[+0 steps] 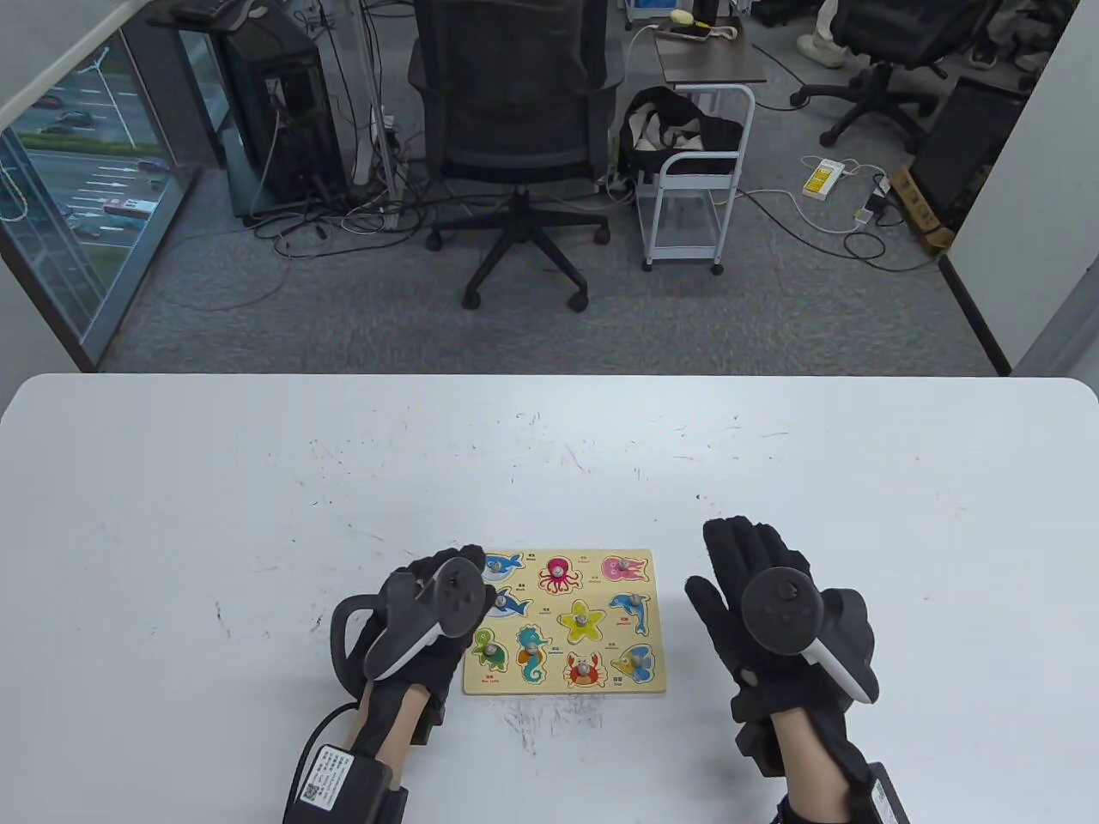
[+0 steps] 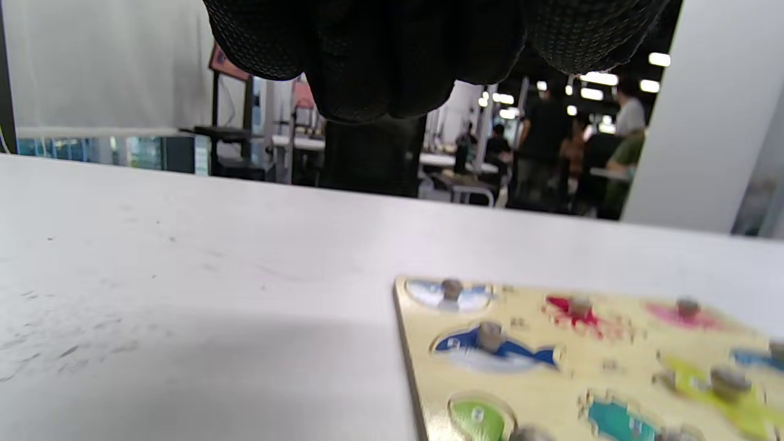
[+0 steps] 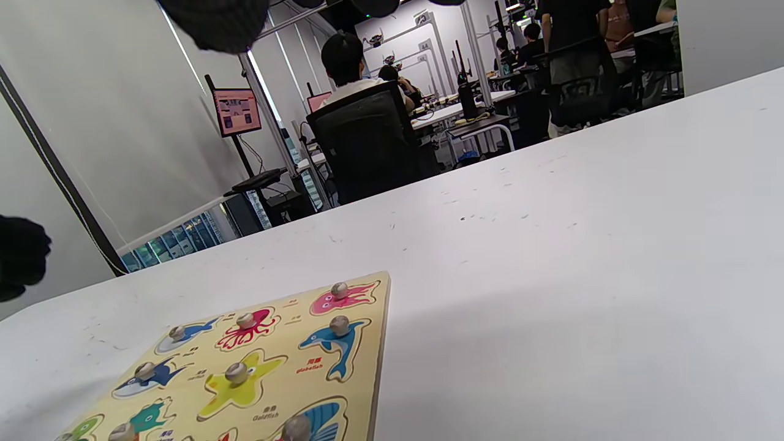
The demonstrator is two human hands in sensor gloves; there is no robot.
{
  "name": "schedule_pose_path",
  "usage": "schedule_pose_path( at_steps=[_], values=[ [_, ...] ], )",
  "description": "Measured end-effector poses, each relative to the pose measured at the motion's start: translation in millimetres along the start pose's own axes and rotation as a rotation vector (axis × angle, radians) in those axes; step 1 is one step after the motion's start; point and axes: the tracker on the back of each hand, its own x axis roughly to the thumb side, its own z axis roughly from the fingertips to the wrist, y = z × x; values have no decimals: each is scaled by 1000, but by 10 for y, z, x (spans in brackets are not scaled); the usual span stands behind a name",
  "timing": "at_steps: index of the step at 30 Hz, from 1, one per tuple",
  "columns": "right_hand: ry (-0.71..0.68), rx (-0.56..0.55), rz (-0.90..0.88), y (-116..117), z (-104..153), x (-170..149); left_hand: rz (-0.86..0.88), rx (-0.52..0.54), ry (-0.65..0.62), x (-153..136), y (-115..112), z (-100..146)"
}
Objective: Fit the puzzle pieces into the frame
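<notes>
A wooden puzzle frame (image 1: 562, 682) lies flat on the white table (image 1: 258, 481), near the person's edge and between the two gloved hands. All nine sea-animal pieces sit in their cut-outs, each with a small knob: a whale (image 1: 502, 564), a red octopus (image 1: 558, 572) and a pink squid (image 1: 624, 567) along the far row; a blue shark (image 1: 508, 604), a yellow starfish (image 1: 581, 620) and a dolphin (image 1: 630, 607) in the middle; a green turtle (image 1: 489, 649), a teal seahorse (image 1: 530, 652), a red crab (image 1: 582, 667) and a striped fish (image 1: 635, 662) nearest the person. The left hand (image 1: 429, 618) hovers over the frame's left edge, its fingers bent downward beside the whale and shark; whether they touch anything cannot be told. The right hand (image 1: 755, 601) rests well clear of the frame on its right, fingers straight and together, thumb apart, holding nothing. Beyond the table stands a black office chair (image 1: 515, 129) and a white trolley (image 1: 695, 172)
</notes>
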Motion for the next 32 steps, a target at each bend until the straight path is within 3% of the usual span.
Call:
schedule_pose_path(
  at_steps=[6, 15, 32],
  values=[
    [1, -20, 15, 47, -15, 16, 39, 159, 16, -180, 152, 91],
    [29, -19, 64, 82, -18, 34, -34, 169, -17, -55, 88, 111],
    [34, 4, 51, 88, -28, 13, -6, 183, -3, -123, 125, 114]
  ],
)
